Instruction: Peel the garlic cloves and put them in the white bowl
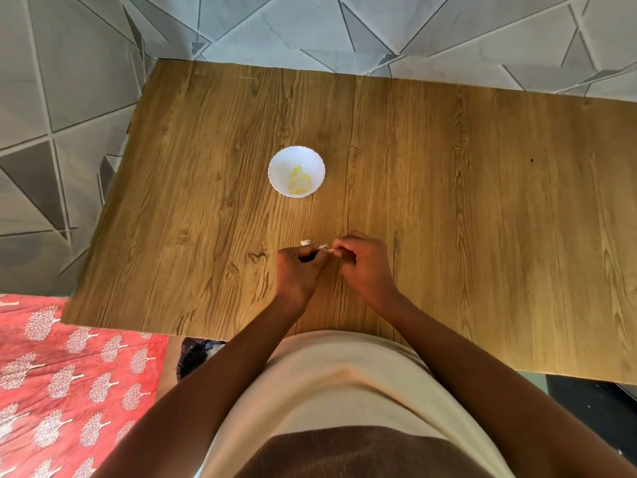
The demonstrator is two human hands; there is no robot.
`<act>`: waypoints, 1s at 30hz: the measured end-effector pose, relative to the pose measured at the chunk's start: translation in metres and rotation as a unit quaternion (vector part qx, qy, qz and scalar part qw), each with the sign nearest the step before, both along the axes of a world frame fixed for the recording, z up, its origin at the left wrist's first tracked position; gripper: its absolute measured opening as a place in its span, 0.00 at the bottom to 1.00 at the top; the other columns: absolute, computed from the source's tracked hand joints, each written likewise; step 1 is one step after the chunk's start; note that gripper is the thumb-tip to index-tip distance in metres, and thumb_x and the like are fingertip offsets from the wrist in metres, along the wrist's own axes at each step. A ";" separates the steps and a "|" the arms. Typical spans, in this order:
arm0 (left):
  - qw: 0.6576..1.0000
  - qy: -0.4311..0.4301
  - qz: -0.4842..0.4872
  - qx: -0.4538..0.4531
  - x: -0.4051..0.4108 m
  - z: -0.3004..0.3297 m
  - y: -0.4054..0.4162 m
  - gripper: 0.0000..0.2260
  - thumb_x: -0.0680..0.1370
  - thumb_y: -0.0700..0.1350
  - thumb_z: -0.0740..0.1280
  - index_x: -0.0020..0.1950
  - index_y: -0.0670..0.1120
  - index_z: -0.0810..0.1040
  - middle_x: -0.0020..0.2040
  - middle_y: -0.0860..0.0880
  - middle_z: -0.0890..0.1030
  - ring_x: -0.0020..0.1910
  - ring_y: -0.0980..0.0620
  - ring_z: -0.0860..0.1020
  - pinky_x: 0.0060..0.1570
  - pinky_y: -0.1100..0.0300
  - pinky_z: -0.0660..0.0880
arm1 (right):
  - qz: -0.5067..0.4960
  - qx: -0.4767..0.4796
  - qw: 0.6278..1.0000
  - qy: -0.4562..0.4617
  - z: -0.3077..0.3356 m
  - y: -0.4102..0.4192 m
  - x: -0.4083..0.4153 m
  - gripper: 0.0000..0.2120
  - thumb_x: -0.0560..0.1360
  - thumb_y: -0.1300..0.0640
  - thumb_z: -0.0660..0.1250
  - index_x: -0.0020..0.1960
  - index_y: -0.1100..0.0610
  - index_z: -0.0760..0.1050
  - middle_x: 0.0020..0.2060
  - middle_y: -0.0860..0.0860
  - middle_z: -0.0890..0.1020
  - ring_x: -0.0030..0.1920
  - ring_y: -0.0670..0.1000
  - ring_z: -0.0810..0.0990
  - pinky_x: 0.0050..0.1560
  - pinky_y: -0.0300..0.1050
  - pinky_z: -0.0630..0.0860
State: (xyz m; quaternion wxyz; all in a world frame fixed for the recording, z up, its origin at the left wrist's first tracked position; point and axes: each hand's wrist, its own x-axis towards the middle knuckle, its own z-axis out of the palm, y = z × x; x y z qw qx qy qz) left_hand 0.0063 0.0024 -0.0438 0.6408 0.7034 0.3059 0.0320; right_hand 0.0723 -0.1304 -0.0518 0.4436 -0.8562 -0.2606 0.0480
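1. Head view shows my left hand (300,270) curled round a garlic clove (327,250) above the wooden table (482,201), and my right hand (363,262) pinching its papery skin.
2. Peeled cloves (299,182) already lie in the white bowl (296,171), well beyond my hands.
3. A scrap of peel (305,242) lies just past my left knuckles.
4. Risk, as I judge it: pulling too hard could pop the clove from my grip onto the table, or tear the skin short and leave bits stuck on.
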 end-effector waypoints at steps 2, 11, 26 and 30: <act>0.999 -0.029 -0.021 0.034 0.000 0.002 0.004 0.05 0.79 0.40 0.73 0.50 0.48 0.89 0.42 0.52 0.88 0.44 0.55 0.86 0.49 0.56 0.82 | -0.069 0.052 0.990 0.115 0.003 0.005 -0.001 0.08 0.75 0.68 0.71 0.46 0.56 0.86 0.38 0.49 0.85 0.39 0.47 0.82 0.41 0.43 0.80; 0.971 -0.024 -0.099 0.217 -0.001 -0.007 0.010 0.08 0.78 0.36 0.72 0.52 0.46 0.87 0.42 0.55 0.85 0.42 0.59 0.82 0.46 0.66 0.78 | -0.146 0.120 0.922 0.337 -0.006 0.006 0.000 0.05 0.77 0.67 0.72 0.52 0.63 0.85 0.39 0.56 0.87 0.37 0.52 0.87 0.41 0.43 0.83; 0.981 -0.043 -0.097 0.165 -0.002 -0.011 0.010 0.07 0.79 0.39 0.73 0.55 0.46 0.88 0.45 0.53 0.86 0.43 0.58 0.83 0.45 0.68 0.77 | -0.044 0.081 0.948 0.306 0.001 -0.004 0.002 0.08 0.80 0.67 0.68 0.57 0.67 0.83 0.43 0.61 0.87 0.40 0.55 0.88 0.44 0.53 0.86; 0.970 -0.061 -0.118 0.203 -0.002 -0.013 0.009 0.06 0.79 0.40 0.73 0.55 0.47 0.87 0.44 0.52 0.85 0.43 0.56 0.81 0.43 0.66 0.76 | -0.040 0.110 0.937 0.330 0.003 -0.006 0.002 0.07 0.80 0.67 0.67 0.55 0.67 0.83 0.41 0.61 0.87 0.39 0.57 0.88 0.42 0.51 0.86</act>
